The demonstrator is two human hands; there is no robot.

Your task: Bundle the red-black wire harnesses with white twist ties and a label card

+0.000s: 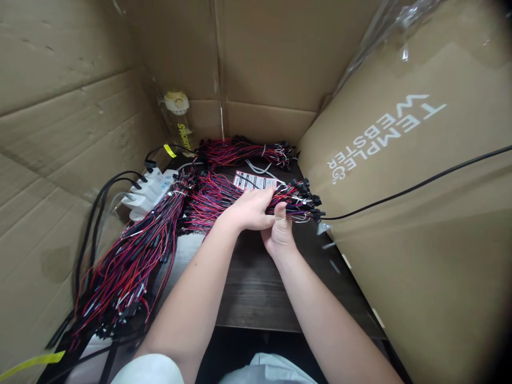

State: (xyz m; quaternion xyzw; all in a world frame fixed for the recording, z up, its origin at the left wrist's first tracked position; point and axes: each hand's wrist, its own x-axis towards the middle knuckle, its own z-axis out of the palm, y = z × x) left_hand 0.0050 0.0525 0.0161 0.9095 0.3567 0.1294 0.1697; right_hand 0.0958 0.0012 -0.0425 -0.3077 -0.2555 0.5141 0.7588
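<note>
My fingers are clamping a wire bundle from both sides: my left hand is curling over it from above, my right hand is gripping from below with its thumb up. Both forearms are reaching toward twelve o'clock. The bundle is running nine to three above the table, red, blue and black strands, black connectors at three o'clock, near the cardboard wall.

Small assembly workstation, improvised. A dark wooden table is enclosed by cardboard walls. Bundled red, blue and black wire harnesses cover it; a white power strip sits behind.
</note>
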